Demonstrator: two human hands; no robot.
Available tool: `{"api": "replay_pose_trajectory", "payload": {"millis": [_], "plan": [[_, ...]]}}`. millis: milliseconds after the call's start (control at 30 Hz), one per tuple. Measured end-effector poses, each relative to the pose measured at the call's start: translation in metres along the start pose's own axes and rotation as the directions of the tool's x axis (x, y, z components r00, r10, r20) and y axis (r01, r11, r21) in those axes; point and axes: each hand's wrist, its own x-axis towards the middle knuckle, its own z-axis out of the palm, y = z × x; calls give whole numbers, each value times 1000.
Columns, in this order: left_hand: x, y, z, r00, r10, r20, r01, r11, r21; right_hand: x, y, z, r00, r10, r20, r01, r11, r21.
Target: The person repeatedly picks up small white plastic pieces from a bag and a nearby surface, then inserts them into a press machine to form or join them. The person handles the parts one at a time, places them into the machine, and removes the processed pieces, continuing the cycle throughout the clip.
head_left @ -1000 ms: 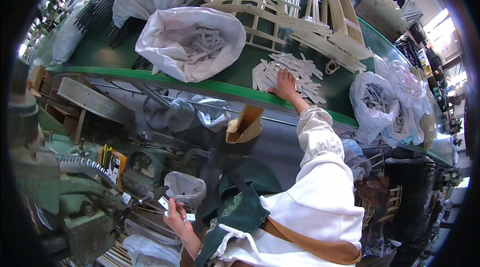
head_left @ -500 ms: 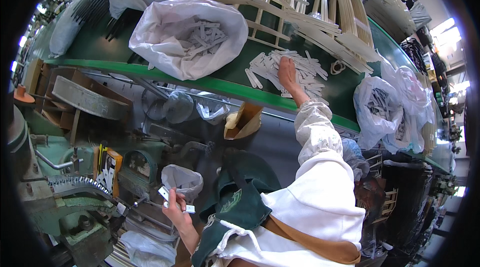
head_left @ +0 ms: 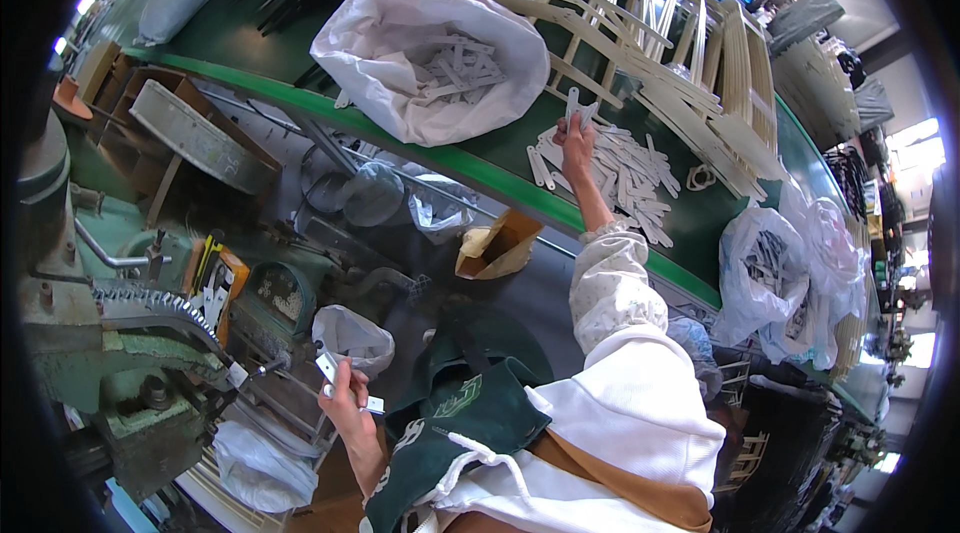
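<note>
My right hand is closed around a few flat white strips with rounded ends, which stick up past the fingers. It is just above the left side of a loose pile of the same strips on the green table. Low on the left, my left hand grips a small white flat piece; parts of it show on both sides of the fingers. Whether that is one piece or two, I cannot tell. A large white sack holding more strips stands on the table left of the pile.
Cream slatted frames lie behind the pile. Plastic bags of strips hang at the table's right end. A green machine stands at lower left, with a small white bag beside it. An open cardboard box sits below the table's green edge.
My right hand has come up from the pile with strips in its grip. The view has shifted, and my left hand still holds its white piece.
</note>
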Motion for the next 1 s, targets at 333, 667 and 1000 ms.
{"api": "replay_pose_trajectory", "payload": {"millis": [333,667,1000], "plan": [[-8,-2,1,999,-37,3,37,996,87,-18,69,40,882,-470,-41,443,856,-268],[-12,5,37,999,32,44,-30,998,-48,-119,-34,107,569,534,625,-629,772,-88],[-5,41,41,979,194,68,-187,978,-92,-279,-71,187,-275,676,684,-397,568,-721]]}}
